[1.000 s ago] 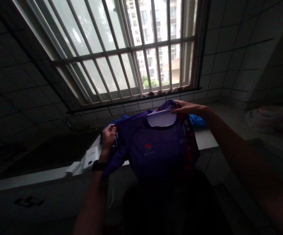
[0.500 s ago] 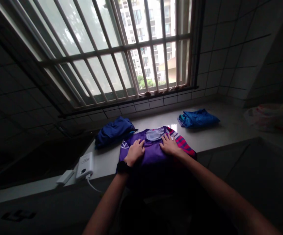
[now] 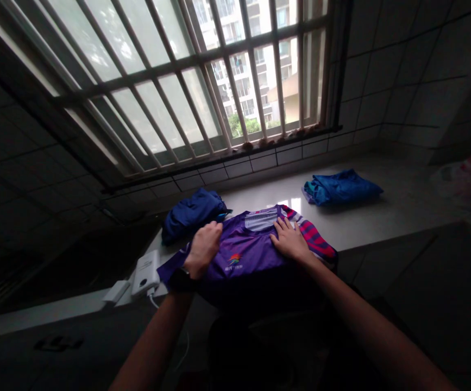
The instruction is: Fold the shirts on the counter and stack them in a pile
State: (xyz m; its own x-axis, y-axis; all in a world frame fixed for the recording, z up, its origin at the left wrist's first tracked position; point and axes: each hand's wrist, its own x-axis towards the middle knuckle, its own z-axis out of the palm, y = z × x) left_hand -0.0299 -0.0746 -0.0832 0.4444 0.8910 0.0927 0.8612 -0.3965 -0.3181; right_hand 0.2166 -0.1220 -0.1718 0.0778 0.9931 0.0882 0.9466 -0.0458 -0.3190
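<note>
**Left hand (image 3: 203, 250) slides out across the purple shirt (image 3: 251, 244)**

Since the earlier frame, the left hand has moved outward from the chest toward the shirt's side, and its fingers have curled under. The logo on the chest now shows, and a sleeve lies out past that hand. Whether the left hand is pinching cloth can't be told, as its fingertips are hidden. The right hand (image 3: 290, 240) lies flat beside the collar, fingers spread and pressed on the cloth, just inside the striped red sleeve (image 3: 316, 237).

The shirt lies flat on a pale counter (image 3: 402, 190), under a barred window (image 3: 186, 76). A folded blue garment (image 3: 192, 215) sits just beyond the left hand, touching or almost touching the shirt, and a second blue garment (image 3: 341, 187) lies well to the right. A white power bank (image 3: 145, 273) sits near the counter's front edge, just left of the shirt, with a white adapter (image 3: 116, 291) beside it.
</note>
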